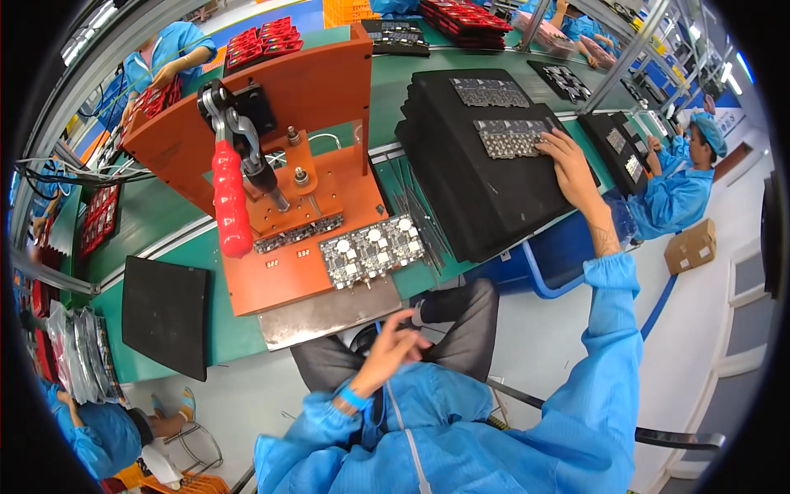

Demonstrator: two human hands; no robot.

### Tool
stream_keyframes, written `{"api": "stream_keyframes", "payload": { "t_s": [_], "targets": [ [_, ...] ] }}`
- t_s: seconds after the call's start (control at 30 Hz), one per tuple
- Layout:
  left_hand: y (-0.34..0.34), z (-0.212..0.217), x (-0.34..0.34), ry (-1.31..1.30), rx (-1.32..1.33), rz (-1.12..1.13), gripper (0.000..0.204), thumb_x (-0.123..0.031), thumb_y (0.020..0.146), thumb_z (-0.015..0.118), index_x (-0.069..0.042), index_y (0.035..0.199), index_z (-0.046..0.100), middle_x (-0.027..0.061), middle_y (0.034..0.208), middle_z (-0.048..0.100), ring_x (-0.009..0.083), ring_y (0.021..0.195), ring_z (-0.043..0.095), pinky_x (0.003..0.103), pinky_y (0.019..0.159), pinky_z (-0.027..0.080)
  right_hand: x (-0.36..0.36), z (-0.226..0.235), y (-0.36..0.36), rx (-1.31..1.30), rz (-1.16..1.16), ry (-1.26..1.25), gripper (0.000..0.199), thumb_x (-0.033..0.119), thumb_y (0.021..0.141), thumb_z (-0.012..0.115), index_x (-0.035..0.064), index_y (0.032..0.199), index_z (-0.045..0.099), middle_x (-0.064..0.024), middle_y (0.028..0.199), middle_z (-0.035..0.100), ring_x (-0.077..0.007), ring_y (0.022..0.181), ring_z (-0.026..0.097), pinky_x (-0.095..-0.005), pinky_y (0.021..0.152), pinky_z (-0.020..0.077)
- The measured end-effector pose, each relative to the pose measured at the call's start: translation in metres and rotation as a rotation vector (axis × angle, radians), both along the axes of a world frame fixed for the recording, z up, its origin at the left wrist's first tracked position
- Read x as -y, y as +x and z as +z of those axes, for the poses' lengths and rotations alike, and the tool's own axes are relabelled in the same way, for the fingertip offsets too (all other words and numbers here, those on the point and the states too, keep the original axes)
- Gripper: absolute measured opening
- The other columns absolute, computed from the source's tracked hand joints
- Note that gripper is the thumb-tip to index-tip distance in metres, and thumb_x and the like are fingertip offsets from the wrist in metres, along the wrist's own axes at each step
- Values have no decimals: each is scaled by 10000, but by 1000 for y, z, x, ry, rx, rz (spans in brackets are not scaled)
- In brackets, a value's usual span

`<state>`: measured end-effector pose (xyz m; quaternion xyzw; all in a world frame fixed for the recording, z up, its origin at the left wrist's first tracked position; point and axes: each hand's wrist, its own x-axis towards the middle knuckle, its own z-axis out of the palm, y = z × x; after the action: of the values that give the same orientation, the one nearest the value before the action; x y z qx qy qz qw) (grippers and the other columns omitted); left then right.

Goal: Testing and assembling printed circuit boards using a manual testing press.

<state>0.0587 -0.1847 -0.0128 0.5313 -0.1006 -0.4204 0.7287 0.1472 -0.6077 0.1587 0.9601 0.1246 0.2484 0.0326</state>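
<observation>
My right hand (568,165) reaches to the top of a stack of black foam sheets (461,189), its fingers closed on the right end of a circuit board panel (504,140). A second circuit board panel (490,92) lies just beyond it on the foam. My left hand (391,352) hovers over my lap, slightly blurred, fingers apart and nothing visible in them. Ahead of it, a panel of circuit boards with white round parts (370,251) rests on the orange test fixture (247,284). The fixture's toggle clamp with a red handle (232,202) stands above another board (298,233), partly hidden.
A black foam sheet (167,317) lies on the green bench at left. Thin dark strips (420,210) lie between fixture and stack. A blue bin (555,255) stands below the stack at right. Red trays (262,43) sit behind the fixture. Co-workers (679,185) sit around.
</observation>
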Motion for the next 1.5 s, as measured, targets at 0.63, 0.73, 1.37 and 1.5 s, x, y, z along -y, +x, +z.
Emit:
{"api": "stream_keyframes", "payload": {
  "t_s": [0.63, 0.73, 1.37, 1.5],
  "targets": [
    [-42, -15, -110, -45, -16, 797, 213, -163, 978, 527, -45, 1155, 532, 83, 910, 651, 115, 751, 597, 238, 637, 474, -365, 98, 96, 804, 902, 477, 438, 38, 747, 695, 175, 1157, 625, -159, 1181, 517, -298, 867, 588, -414, 759, 485],
    [-36, 24, -116, -21, 14, 830, 209, -166, 977, 532, -46, 1148, 534, 83, 902, 648, 118, 748, 598, 237, 640, 475, -392, 150, 109, 635, 841, 616, 263, 47, 861, 548, 100, 1105, 627, -178, 1036, 561, -315, 810, 586, -394, 722, 479],
    [184, 100, -147, 757, 515, 449, 329, -243, 957, 533, 25, 1148, 544, 90, 642, 620, 114, 438, 536, 258, 415, 415, -275, -89, -1, -205, 420, 224, 526, 300, 818, 685, 137, 1297, 543, -203, 1370, 444, -366, 1288, 410, -540, 1052, 330],
    [188, 90, -142, 815, 579, 408, 305, -211, 946, 568, 22, 1130, 500, 104, 711, 662, 138, 474, 594, 259, 414, 422, -265, -101, 4, -395, 358, 134, 681, 426, 830, 652, 197, 1424, 412, -213, 1467, 315, -376, 1377, 277, -573, 1101, 225]
  ]
}}
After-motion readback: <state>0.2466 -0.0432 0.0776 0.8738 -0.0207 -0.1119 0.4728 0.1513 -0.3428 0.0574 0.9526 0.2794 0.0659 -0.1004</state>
